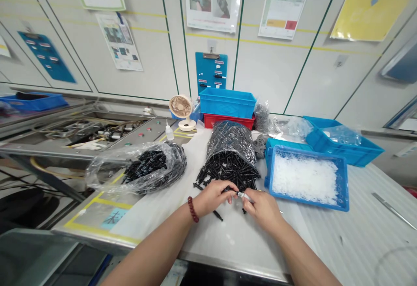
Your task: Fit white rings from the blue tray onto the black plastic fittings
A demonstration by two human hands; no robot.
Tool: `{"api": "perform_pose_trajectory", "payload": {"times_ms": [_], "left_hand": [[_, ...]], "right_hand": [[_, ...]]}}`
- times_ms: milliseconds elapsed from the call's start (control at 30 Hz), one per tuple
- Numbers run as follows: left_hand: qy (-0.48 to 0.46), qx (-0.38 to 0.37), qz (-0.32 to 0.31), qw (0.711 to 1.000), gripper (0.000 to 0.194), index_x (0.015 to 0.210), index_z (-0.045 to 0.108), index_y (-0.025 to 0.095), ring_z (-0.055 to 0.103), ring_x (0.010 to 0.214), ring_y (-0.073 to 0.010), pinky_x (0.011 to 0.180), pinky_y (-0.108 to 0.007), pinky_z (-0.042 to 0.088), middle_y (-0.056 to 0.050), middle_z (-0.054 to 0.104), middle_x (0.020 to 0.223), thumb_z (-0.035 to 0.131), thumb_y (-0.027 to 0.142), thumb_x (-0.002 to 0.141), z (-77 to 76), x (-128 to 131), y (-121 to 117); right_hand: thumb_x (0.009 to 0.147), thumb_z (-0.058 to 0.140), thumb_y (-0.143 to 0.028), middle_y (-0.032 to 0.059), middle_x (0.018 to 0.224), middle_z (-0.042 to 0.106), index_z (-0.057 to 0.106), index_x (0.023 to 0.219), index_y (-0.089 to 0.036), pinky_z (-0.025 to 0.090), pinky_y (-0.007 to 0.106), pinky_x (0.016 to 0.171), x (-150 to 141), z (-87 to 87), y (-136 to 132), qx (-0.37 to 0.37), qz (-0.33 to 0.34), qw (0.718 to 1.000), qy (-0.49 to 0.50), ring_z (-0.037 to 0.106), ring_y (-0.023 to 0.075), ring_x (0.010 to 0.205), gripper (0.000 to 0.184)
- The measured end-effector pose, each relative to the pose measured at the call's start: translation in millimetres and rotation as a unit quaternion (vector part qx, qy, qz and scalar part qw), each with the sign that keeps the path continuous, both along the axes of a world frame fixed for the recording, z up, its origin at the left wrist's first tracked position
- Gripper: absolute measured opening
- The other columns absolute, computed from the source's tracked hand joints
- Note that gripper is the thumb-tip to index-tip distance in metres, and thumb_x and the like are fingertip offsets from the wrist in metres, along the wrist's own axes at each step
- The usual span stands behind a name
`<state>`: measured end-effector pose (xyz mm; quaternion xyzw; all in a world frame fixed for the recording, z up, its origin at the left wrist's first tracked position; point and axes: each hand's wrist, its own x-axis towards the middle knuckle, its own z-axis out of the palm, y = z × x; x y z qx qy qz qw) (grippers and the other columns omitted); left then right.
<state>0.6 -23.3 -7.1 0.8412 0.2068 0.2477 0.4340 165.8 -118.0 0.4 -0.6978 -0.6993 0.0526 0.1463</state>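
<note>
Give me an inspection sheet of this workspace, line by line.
surface: a white sheet on the bench, a ribbed pale mat to its right.
job's things: black plastic parts spill from a clear bag; a blue tray holds white parts.
clutter: a second clear bag of black parts, a squeeze bottle, a small fan, a metal strip.
grippers: none; the right hand pinches a white-tipped part, the left hand curls beside it.
cables: black wiring and a yellow hose below the bench's left side.
surroundings: a blue crate on a red crate, a blue clipboard, wall posters.
</note>
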Motion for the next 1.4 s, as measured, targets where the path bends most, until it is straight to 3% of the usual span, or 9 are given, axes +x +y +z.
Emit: {"api": "perform_pose_trajectory", "payload": {"times_ms": [500, 767, 833, 933, 1033, 1100, 1233, 1333, 1400], "left_hand": [[0.005, -0.017, 0.012, 1.000, 0.010, 0.084, 0.060, 0.015, 0.058, 0.060, -0.0112, 0.059, -0.019, 0.041, 0.001, 0.063, 0.062, 0.052, 0.020, 0.080, 2.6, 0, -3], [-0.057, -0.226, 0.032, 0.972, 0.010, 0.080, 0.042, 0.017, 0.041, 0.047, -0.0069, 0.042, -0.016, 0.030, 0.002, 0.052, 0.067, 0.047, 0.019, 0.071, 5.6, 2, 3], [-0.039, -0.196, 0.009, 0.980, 0.011, 0.082, 0.042, 0.017, 0.039, 0.050, -0.0070, 0.046, -0.017, 0.032, 0.003, 0.047, 0.067, 0.044, 0.016, 0.071, 11.7, -4, 4], [0.073, -0.062, -0.051, 0.994, 0.022, 0.091, 0.050, 0.018, 0.042, 0.058, -0.0087, 0.054, -0.017, 0.035, 0.004, 0.048, 0.070, 0.050, 0.015, 0.070, 23.1, -19, 4], [0.205, 0.082, -0.086, 0.971, 0.031, 0.089, 0.059, 0.020, 0.048, 0.064, -0.0116, 0.059, -0.018, 0.037, 0.003, 0.055, 0.073, 0.067, 0.014, 0.060, 28.6, -32, 4], [0.260, 0.139, -0.086, 0.952, 0.024, 0.081, 0.062, 0.019, 0.052, 0.067, -0.0137, 0.062, -0.019, 0.038, 0.001, 0.059, 0.076, 0.069, 0.012, 0.059, 26.7, -35, 3], [0.284, 0.166, -0.079, 0.941, 0.010, 0.077, 0.063, 0.017, 0.057, 0.075, -0.0160, 0.068, -0.021, 0.041, -0.002, 0.062, 0.083, 0.062, 0.010, 0.070, 17.4, -27, 1], [0.219, 0.148, -0.040, 0.964, 0.013, 0.089, 0.061, 0.017, 0.056, 0.084, -0.0168, 0.075, -0.023, 0.041, -0.004, 0.062, 0.092, 0.055, 0.015, 0.078, 12.9, -19, 1], [0.164, 0.107, -0.001, 0.981, 0.014, 0.092, 0.059, 0.017, 0.057, 0.080, -0.0152, 0.074, -0.023, 0.041, -0.003, 0.063, 0.086, 0.049, 0.019, 0.083, 12.2, -16, 2]], "right_hand": [[0.083, 0.048, -0.041, 0.0023, 0.066, 0.065, 0.059, 0.066, -0.020, 0.014, 0.026, 0.050, -5, 3.0, -1, 0.003, -0.082, 0.993, -0.082, 0.056, 0.0132, 0.060, 0.029], [0.086, 0.039, -0.033, 0.0007, 0.063, 0.061, 0.056, 0.072, -0.020, 0.022, 0.023, 0.051, 2, 9.4, -1, 0.022, -0.093, 0.995, 0.001, 0.055, 0.0133, 0.060, 0.026], [0.085, 0.037, -0.032, 0.0005, 0.062, 0.060, 0.056, 0.073, -0.020, 0.024, 0.022, 0.051, 4, 10.6, -1, 0.034, -0.092, 0.995, 0.020, 0.054, 0.0139, 0.060, 0.026], [0.084, 0.037, -0.032, 0.0003, 0.063, 0.060, 0.057, 0.079, -0.021, 0.025, 0.022, 0.052, 5, 10.8, -1, 0.038, -0.090, 0.994, 0.041, 0.054, 0.0148, 0.061, 0.023], [0.084, 0.038, -0.029, 0.0002, 0.066, 0.061, 0.056, 0.090, -0.021, 0.026, 0.022, 0.053, 5, 9.8, 0, 0.025, -0.093, 0.994, 0.057, 0.055, 0.0158, 0.063, 0.021], [0.084, 0.038, -0.025, 0.0009, 0.069, 0.062, 0.055, 0.093, -0.020, 0.027, 0.023, 0.054, 5, 8.6, 0, 0.020, -0.091, 0.994, 0.062, 0.055, 0.0162, 0.065, 0.020], [0.085, 0.034, -0.020, 0.0033, 0.078, 0.062, 0.053, 0.090, -0.018, 0.032, 0.023, 0.061, 6, 5.4, 1, 0.028, -0.062, 0.995, 0.078, 0.056, 0.0167, 0.074, 0.020], [0.089, 0.032, -0.023, 0.0039, 0.078, 0.061, 0.053, 0.088, -0.018, 0.033, 0.024, 0.063, 8, 3.4, 2, 0.035, -0.042, 0.994, 0.090, 0.056, 0.0166, 0.075, 0.022], [0.090, 0.032, -0.025, 0.0037, 0.078, 0.061, 0.053, 0.086, -0.018, 0.033, 0.024, 0.063, 8, 2.4, 2, 0.041, -0.030, 0.994, 0.092, 0.055, 0.0163, 0.074, 0.023]]}}
